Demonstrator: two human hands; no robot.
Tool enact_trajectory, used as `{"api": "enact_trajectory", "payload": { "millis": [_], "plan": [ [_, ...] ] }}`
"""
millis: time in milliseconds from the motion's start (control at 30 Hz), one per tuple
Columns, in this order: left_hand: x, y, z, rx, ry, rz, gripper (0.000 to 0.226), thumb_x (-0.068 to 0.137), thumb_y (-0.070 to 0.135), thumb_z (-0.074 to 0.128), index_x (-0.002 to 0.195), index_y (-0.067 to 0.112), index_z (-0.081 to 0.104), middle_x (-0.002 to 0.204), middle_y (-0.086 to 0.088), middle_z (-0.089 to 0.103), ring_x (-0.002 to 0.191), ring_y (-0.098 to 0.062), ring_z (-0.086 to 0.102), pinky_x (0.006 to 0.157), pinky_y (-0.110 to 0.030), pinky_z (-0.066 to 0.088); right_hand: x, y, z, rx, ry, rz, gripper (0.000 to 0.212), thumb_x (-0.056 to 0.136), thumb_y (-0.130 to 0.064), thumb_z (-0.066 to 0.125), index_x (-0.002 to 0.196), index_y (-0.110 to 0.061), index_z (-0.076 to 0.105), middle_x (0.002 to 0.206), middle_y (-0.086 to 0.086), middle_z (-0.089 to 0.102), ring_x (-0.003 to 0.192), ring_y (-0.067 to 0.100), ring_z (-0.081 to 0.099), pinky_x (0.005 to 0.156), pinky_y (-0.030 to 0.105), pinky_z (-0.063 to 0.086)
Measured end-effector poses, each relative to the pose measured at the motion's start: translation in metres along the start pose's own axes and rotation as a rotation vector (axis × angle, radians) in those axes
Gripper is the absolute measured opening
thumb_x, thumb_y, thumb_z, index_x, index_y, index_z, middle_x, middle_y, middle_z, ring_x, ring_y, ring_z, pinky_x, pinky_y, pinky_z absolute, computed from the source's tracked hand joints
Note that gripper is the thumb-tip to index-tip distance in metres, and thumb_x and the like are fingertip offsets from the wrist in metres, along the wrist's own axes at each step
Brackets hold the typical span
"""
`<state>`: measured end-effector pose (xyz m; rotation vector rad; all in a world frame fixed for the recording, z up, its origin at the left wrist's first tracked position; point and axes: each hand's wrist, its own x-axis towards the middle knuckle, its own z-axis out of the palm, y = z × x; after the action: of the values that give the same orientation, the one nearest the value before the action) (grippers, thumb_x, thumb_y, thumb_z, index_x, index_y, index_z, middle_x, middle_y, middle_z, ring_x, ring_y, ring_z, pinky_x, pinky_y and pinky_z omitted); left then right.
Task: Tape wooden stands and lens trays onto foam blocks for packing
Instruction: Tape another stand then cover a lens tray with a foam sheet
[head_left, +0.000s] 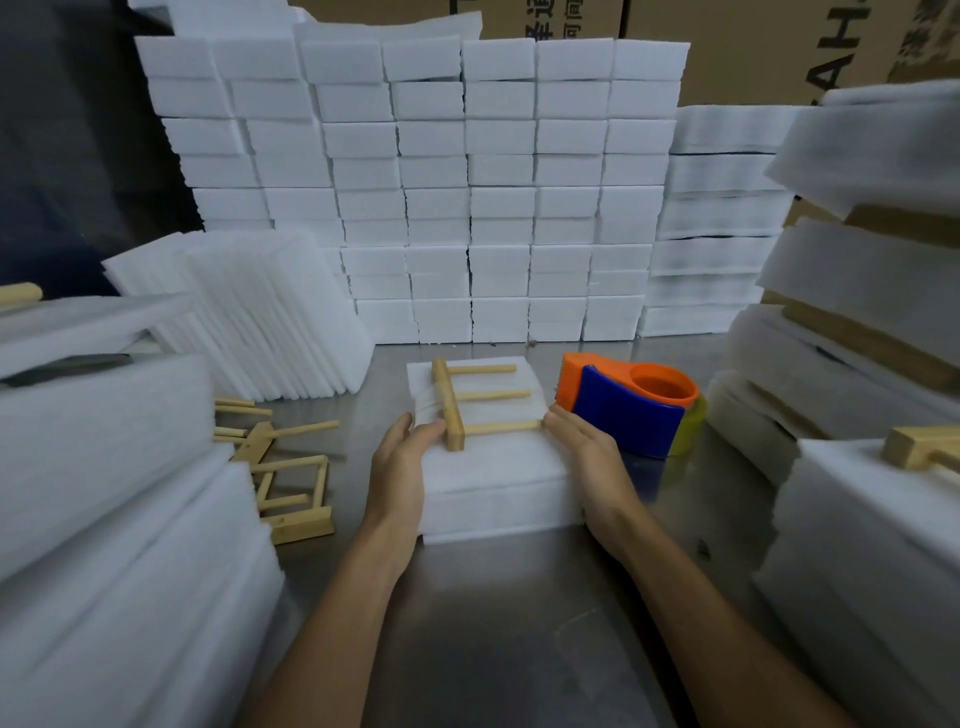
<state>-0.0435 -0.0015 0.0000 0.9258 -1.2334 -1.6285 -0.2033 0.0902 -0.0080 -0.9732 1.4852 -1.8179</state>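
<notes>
Flanking the foam block (498, 467) at picture centre, both forearms enter from the six o'clock edge and converge toward twelve.

Head view, item by item:

- Left hand (402, 467): set against the block's nine o'clock side, wrist nearly straight, fingers extended along the top edge with the tips touching the stand's crossbar; fingers look straight rather than curled, holding nothing.
- Right hand (584, 452): laid along the block's three o'clock side, fingers straight and together, tips near the end of the nearest dowel; likewise flat, nothing gripped.
- Wooden stand (460, 402): lying flat on the far half of the block, crossbar running six to twelve, three dowels pointing to three o'clock. A clear film seems to cross it; too faint to confirm.
- Tape dispenser (631, 405): orange and blue, on the metal table (519, 623) just beside the right hand, at two o'clock of the block.
- Loose stands (283, 467): heaped on the table at nine o'clock.
- Foam stacks (467, 182): walled up at twelve o'clock, with more piles at either side.
- Cardboard boxes (753, 47): behind the wall.
</notes>
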Motion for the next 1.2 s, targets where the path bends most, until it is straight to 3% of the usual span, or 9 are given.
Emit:
{"api": "enact_trajectory", "payload": {
  "millis": [233, 367, 500, 600, 700, 800, 933, 1067, 1200],
  "plan": [
    [-0.009, 0.018, -0.005, -0.143, 0.042, -0.138, 0.029, 0.079, 0.027, 0.071, 0.104, 0.012, 0.077, 0.108, -0.016, 0.073, 0.109, -0.040, 0.065, 0.105, -0.054, 0.045, -0.003, -0.004, -0.006, 0.130, -0.014, 0.027, 0.022, 0.074, -0.045, 0.071, 0.090, -0.033, 0.080, 0.093, 0.000, 0.078, 0.085, 0.016, 0.076, 0.063, 0.018, 0.056],
    [-0.007, 0.032, -0.011, -0.182, 0.027, -0.151, 0.043, 0.065, 0.026, 0.081, 0.107, 0.014, 0.077, 0.106, -0.014, 0.074, 0.102, -0.037, 0.069, 0.097, -0.055, 0.051, 0.001, -0.009, -0.006, 0.006, 0.046, 0.039, 0.017, 0.093, -0.034, 0.063, 0.095, -0.032, 0.079, 0.100, -0.007, 0.077, 0.094, 0.010, 0.073, 0.084, 0.031, 0.055],
    [-0.007, 0.031, -0.018, -0.206, 0.052, -0.190, 0.053, 0.062, 0.023, 0.083, 0.114, 0.013, 0.074, 0.110, -0.017, 0.071, 0.100, -0.039, 0.067, 0.091, -0.058, 0.053, 0.004, -0.024, -0.005, -0.420, 0.246, -0.213, 0.017, 0.096, -0.022, 0.060, 0.103, -0.027, 0.074, 0.095, -0.014, 0.074, 0.089, 0.003, 0.066, 0.082, 0.032, 0.053],
    [-0.007, 0.029, -0.017, -0.216, 0.157, -0.145, 0.053, 0.064, 0.015, 0.082, 0.117, 0.017, 0.072, 0.115, -0.018, 0.070, 0.109, -0.041, 0.065, 0.093, -0.062, 0.051, 0.012, -0.031, -0.017, -1.011, 0.533, -0.318, 0.041, 0.087, -0.029, 0.065, 0.128, -0.024, 0.060, 0.140, -0.002, 0.055, 0.131, 0.020, 0.043, 0.111, 0.047, 0.033],
    [-0.007, 0.034, -0.016, -0.313, 0.178, -0.114, 0.055, 0.068, 0.016, 0.080, 0.121, 0.009, 0.069, 0.125, -0.023, 0.065, 0.114, -0.044, 0.061, 0.095, -0.063, 0.049, 0.020, -0.030, -0.037, -1.331, 0.464, -0.005, 0.073, 0.084, -0.042, 0.067, 0.148, -0.027, 0.035, 0.163, 0.006, 0.018, 0.151, 0.033, 0.008, 0.117, 0.058, 0.013],
    [-0.010, 0.039, -0.017, -0.359, 0.169, -0.097, 0.056, 0.069, 0.017, 0.079, 0.122, 0.004, 0.067, 0.125, -0.022, 0.064, 0.113, -0.044, 0.062, 0.094, -0.062, 0.050, 0.022, -0.020, -0.047, -1.317, 0.445, 0.155, 0.068, 0.085, -0.045, 0.069, 0.143, -0.032, 0.037, 0.162, 0.008, 0.011, 0.150, 0.037, 0.005, 0.114, 0.063, 0.019],
    [-0.009, 0.041, -0.017, -0.416, 0.224, -0.127, 0.039, 0.074, 0.013, 0.074, 0.112, 0.006, 0.068, 0.105, -0.014, 0.065, 0.093, -0.032, 0.064, 0.070, -0.041, 0.058, 0.023, -0.022, -0.048, -1.084, 0.436, 0.141, 0.053, 0.082, -0.040, 0.078, 0.126, -0.027, 0.051, 0.147, 0.010, 0.029, 0.129, 0.035, 0.041, 0.104, 0.055, 0.044],
    [-0.007, 0.050, -0.007, -0.443, 0.181, -0.112, 0.038, 0.068, 0.019, 0.072, 0.104, 0.011, 0.063, 0.100, -0.012, 0.063, 0.088, -0.031, 0.064, 0.063, -0.037, 0.055, 0.004, -0.021, -0.032, -1.150, 0.382, 0.099, 0.056, 0.076, -0.055, 0.077, 0.120, -0.026, 0.057, 0.141, 0.008, 0.032, 0.120, 0.034, 0.043, 0.099, 0.045, 0.046],
    [-0.010, 0.072, 0.026, -0.373, 0.233, 0.006, 0.018, 0.061, 0.014, 0.072, 0.078, 0.011, 0.066, 0.070, -0.006, 0.065, 0.066, -0.026, 0.064, 0.057, -0.036, 0.054, -0.019, -0.015, 0.001, -1.240, 0.373, -0.023, 0.067, 0.069, -0.070, 0.072, 0.117, -0.025, 0.057, 0.135, 0.008, 0.038, 0.112, 0.032, 0.043, 0.093, 0.039, 0.042]
  ]
}}
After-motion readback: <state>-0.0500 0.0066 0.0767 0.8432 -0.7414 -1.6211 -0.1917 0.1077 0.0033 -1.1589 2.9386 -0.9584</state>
